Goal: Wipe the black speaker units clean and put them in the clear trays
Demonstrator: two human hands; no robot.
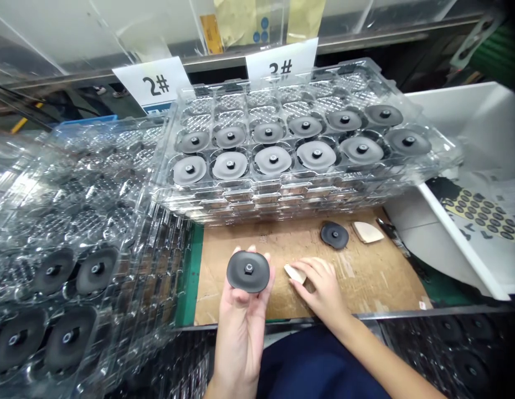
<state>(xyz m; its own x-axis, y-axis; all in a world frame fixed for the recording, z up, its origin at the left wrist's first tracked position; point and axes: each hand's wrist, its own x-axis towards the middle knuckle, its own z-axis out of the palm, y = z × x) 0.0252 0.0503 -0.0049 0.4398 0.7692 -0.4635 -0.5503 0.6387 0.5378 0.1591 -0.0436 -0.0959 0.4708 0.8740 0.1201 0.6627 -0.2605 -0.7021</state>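
My left hand [243,316] grips a black oval disc [250,272] with a small hub at its centre, hub side facing me. Pinched between the thumb and fingers of my right hand [322,285] is a cream sponge wedge [295,274], just right of the disc and apart from it. Another black disc [334,235] lies on the cardboard sheet [228,238] beyond my right hand. A second cream wedge [367,232] rests to the right of that disc.
A stack of clear plastic trays [241,191] stands behind the cardboard; its top tray holds two rows of black discs. More clear trays [145,244] with discs fill the left. At right, a white bin [461,238] contains a sheet of dark oval stickers [484,213].
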